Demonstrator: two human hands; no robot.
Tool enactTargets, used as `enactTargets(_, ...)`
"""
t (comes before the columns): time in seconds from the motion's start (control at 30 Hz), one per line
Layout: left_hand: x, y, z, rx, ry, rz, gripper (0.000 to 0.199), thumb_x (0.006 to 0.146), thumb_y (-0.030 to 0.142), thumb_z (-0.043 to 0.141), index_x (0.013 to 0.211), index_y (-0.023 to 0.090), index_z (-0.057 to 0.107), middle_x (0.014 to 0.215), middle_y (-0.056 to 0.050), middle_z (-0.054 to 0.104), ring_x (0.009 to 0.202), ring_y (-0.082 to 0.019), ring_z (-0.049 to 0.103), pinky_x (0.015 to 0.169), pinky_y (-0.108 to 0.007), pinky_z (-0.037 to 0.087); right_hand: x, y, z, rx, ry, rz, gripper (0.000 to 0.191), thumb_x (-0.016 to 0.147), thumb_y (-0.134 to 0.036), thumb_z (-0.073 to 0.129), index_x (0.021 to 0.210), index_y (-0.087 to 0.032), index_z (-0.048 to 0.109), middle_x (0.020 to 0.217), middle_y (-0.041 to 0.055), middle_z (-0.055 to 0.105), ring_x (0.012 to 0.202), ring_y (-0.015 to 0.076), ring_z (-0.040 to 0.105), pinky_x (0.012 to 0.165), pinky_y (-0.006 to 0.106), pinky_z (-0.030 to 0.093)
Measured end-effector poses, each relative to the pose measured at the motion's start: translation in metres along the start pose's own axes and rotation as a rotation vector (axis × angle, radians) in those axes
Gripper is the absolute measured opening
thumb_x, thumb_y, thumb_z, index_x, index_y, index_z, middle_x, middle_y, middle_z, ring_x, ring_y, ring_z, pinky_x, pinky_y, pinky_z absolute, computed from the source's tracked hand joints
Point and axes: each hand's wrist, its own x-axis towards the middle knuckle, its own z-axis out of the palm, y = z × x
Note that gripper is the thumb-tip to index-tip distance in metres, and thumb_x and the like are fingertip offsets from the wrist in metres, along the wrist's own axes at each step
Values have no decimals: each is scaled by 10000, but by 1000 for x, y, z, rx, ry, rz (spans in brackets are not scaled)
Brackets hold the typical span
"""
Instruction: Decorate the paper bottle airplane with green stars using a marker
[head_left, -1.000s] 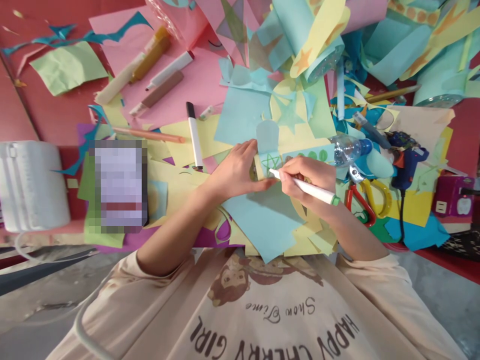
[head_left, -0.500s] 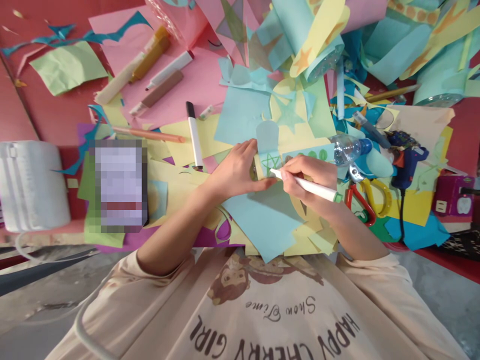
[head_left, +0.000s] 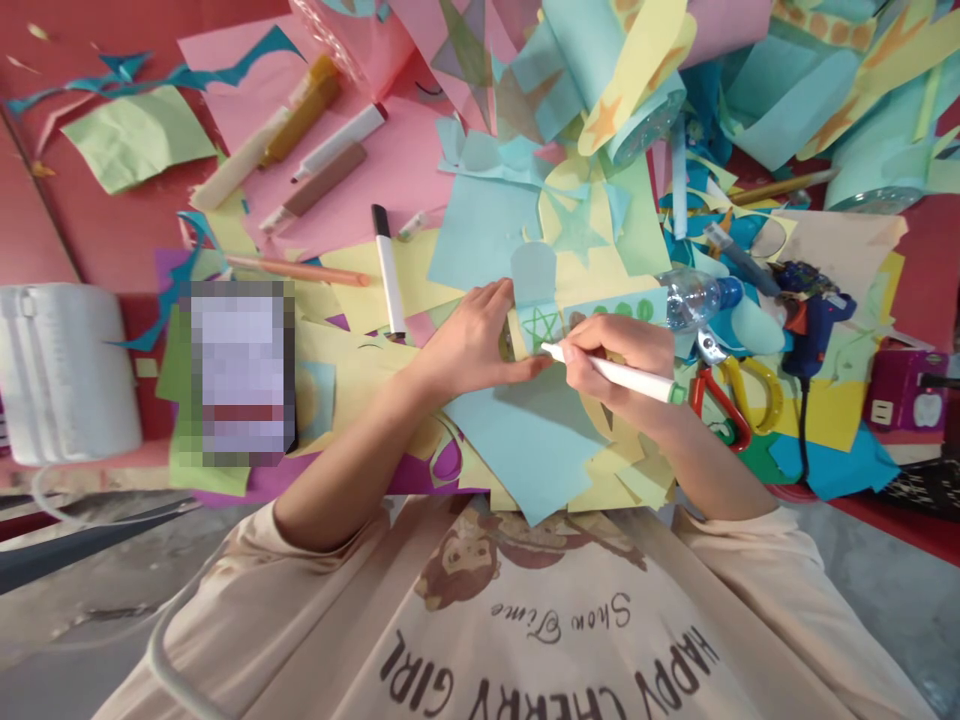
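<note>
My right hand (head_left: 615, 355) grips a white marker (head_left: 626, 378) with a green end, its tip low on a strip of light blue paper (head_left: 581, 308). A green star outline and several green dots are drawn on that strip. The paper seems wrapped around a clear plastic bottle (head_left: 686, 300) with a blue cap, lying on its side. My left hand (head_left: 472, 335) holds the bottle's left end, thumb below and fingers above; part of that end is hidden. Under both hands lies a light blue sheet (head_left: 532, 440).
Scissors (head_left: 739, 395) with red and yellow handles and a blue glue gun (head_left: 814, 330) lie at right. A black-capped marker (head_left: 388, 270) is left of my hands. Farther left are a blurred phone (head_left: 240, 370) and a white case (head_left: 67, 370). Paper-covered bottles (head_left: 885, 150) stand at the back.
The marker tip has shifted very slightly at the lower part of the star. My left hand and the bottle stay in place.
</note>
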Motion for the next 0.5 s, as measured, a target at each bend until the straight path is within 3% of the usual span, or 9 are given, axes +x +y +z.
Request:
enactTargets(0.2, 0, -1, 0, 22, 6, 14, 363, 669, 437, 623, 787, 215, 361, 708, 8, 408, 663, -174, 454, 635, -356, 464, -1, 0, 0, 12, -46, -27, 181, 807, -201, 573, 639, -199, 507, 575, -36, 573, 527, 63, 492, 510, 231, 415)
enactTargets(0.33, -1, -3, 3, 34, 40, 45, 381, 679, 467, 632, 807, 215, 376, 713, 7, 420, 686, -185, 485, 660, -355, 465, -1, -4, -5, 158, -53, 98, 157, 814, -208, 579, 666, -196, 531, 599, -35, 580, 555, 67, 524, 530, 234, 429)
enactTargets(0.5, -2, -5, 3, 56, 66, 137, 509, 701, 443, 659, 1071, 189, 418, 1060, -106, 567, 991, -288, 561, 810, -412, 464, 0, -7, -10, 161, 69, 149, 136, 817, -202, 584, 687, -202, 544, 634, -33, 604, 609, 80, 571, 553, 237, 447)
